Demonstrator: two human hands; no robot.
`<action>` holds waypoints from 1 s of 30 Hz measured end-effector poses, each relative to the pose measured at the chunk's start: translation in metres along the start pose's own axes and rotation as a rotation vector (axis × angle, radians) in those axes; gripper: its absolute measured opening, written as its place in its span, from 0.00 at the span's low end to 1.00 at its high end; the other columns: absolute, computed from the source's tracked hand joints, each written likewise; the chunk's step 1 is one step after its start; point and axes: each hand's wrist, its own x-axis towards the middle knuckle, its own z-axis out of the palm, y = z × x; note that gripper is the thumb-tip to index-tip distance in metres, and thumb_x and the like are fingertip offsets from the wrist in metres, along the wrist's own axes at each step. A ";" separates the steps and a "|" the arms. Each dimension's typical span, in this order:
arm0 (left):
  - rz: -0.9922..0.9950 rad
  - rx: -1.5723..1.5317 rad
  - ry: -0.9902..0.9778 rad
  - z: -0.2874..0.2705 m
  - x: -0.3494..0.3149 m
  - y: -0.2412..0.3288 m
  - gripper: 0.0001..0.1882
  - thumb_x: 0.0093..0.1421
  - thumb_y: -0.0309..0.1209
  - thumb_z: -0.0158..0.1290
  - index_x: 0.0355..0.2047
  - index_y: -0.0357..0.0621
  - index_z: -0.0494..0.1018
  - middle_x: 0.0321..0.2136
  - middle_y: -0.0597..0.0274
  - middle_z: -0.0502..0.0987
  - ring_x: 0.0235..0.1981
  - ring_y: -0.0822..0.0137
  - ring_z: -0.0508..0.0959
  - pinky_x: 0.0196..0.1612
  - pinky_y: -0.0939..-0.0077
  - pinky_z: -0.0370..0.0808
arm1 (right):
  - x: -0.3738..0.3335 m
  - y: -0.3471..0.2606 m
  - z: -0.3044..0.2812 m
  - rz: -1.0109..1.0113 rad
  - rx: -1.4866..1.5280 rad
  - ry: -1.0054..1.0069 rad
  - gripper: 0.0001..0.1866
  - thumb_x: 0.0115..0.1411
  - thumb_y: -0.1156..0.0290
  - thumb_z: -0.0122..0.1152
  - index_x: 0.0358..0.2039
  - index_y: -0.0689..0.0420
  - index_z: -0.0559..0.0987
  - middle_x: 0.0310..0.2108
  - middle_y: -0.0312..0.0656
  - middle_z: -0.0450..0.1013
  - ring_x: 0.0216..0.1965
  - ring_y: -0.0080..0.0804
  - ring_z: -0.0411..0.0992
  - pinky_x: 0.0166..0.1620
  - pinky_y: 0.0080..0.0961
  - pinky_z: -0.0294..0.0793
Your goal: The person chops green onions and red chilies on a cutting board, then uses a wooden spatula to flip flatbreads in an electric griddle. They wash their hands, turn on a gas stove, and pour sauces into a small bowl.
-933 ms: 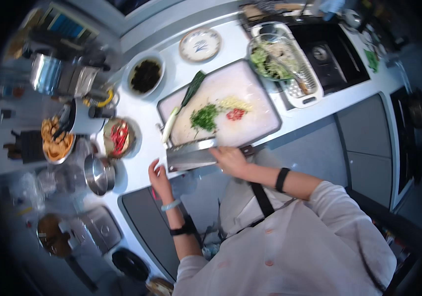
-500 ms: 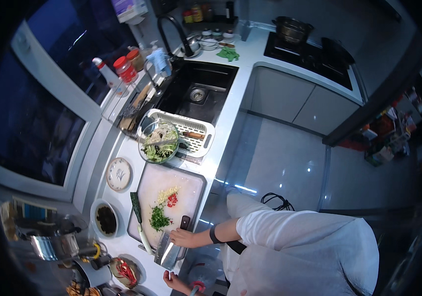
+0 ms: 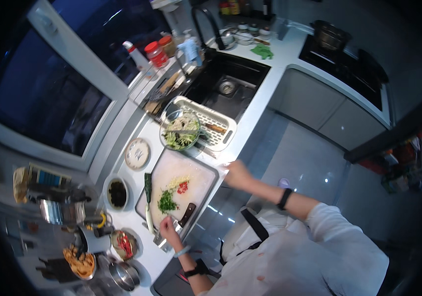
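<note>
- Red jar (image 3: 156, 55): label too blurred to read.
- Cleaver (image 3: 188, 215): at the cutting board's (image 3: 187, 166) near edge, blade partly hidden by the left hand (image 3: 167, 228); fingers curled, grip unclear.
- Right hand (image 3: 237, 175): blurred; cannot tell whether its fingers close.

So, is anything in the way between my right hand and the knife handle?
Nothing visible does: between your right hand and the knife handle I see only cutting board and counter. Your left hand is on the handle's far side.
</note>
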 end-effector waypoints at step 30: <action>-0.489 0.361 -0.115 0.543 0.168 0.018 0.22 0.53 0.35 0.62 0.36 0.23 0.73 0.27 0.43 0.80 0.27 0.53 0.81 0.26 0.60 0.74 | 0.156 0.295 -0.323 0.467 0.431 -0.325 0.23 0.63 0.73 0.58 0.58 0.67 0.71 0.37 0.42 0.79 0.36 0.22 0.76 0.42 0.19 0.76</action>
